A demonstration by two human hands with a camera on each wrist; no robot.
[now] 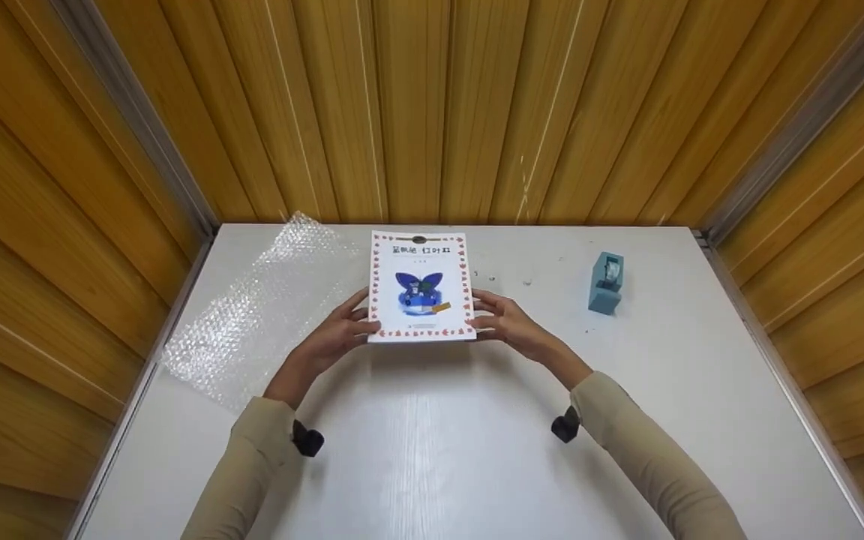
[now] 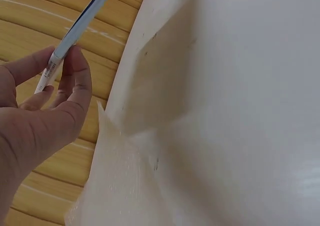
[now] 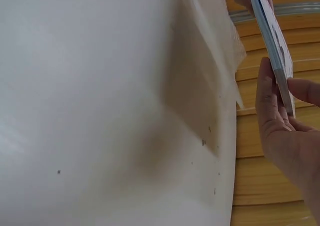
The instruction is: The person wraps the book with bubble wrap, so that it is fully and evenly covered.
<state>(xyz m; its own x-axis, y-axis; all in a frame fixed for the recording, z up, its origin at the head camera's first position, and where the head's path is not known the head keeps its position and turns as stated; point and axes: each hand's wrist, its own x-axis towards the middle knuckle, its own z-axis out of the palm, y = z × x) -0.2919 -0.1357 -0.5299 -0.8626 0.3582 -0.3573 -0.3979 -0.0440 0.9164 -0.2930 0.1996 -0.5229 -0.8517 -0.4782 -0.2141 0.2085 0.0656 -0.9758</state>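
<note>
Book held above counter, front cover facing head camera. Left hand pinches left edge, right hand right edge, fingers gripping firmly both sides. Bubble wrap lies on counter to left, teal tape dispenser to right. Specks between, too small to identify.

On the front cover of a white, rectangular paper book with a red leaf-patterned border, a row of large black Chinese characters is running across the top, apparently starting with 蓝 and including 红叶; the others are staying unclear. A tiny grey line of print is sitting beneath it, and another small dark line is lining the foot; both are proving illegible. In the left wrist view, a striped, barcode-like black-and-white marking is showing near the book's end, its digits being unreadable.
</note>
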